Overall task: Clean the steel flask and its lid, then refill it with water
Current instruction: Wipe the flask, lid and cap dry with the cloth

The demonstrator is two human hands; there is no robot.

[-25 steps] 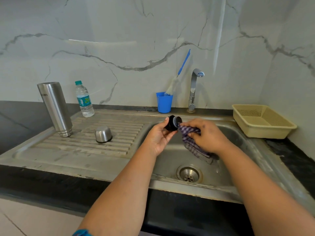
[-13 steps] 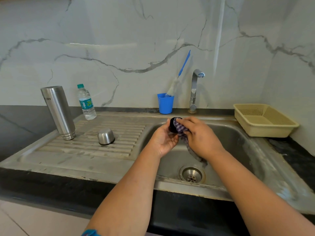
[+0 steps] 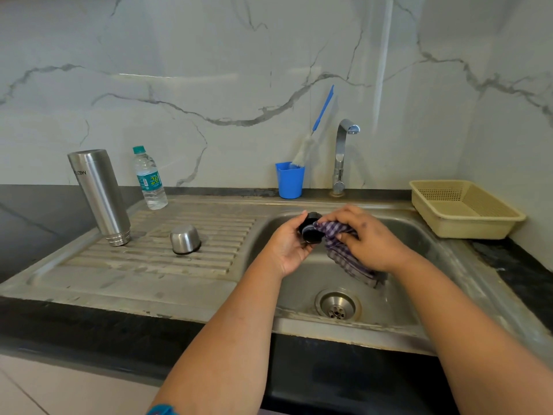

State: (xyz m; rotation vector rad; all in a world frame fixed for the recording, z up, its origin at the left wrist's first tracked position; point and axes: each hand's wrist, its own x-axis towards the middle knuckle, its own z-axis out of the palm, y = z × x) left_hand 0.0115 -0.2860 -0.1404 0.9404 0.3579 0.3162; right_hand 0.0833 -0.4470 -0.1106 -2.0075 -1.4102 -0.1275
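Observation:
My left hand (image 3: pixel 288 247) grips a small black stopper lid (image 3: pixel 311 230) over the sink basin (image 3: pixel 419 244). My right hand (image 3: pixel 368 238) holds a purple checked cloth (image 3: pixel 344 253) bunched against the lid, the cloth's tail hanging down into the basin. The steel flask (image 3: pixel 100 197) stands upside down on the drainboard at the left. A steel cup cap (image 3: pixel 185 238) sits mouth-down on the drainboard ribs, right of the flask.
A plastic water bottle (image 3: pixel 149 179) stands behind the flask. A blue cup (image 3: pixel 289 180) with a bottle brush (image 3: pixel 314 130) and a chrome tap (image 3: pixel 342 154) line the back edge. A beige basket (image 3: pixel 463 209) sits at the right. The drain (image 3: pixel 337 304) is below my hands.
My right hand has worked the cloth over the lid's open end and round its side; the lid has turned a little in my left hand. The flask and cap stay put.

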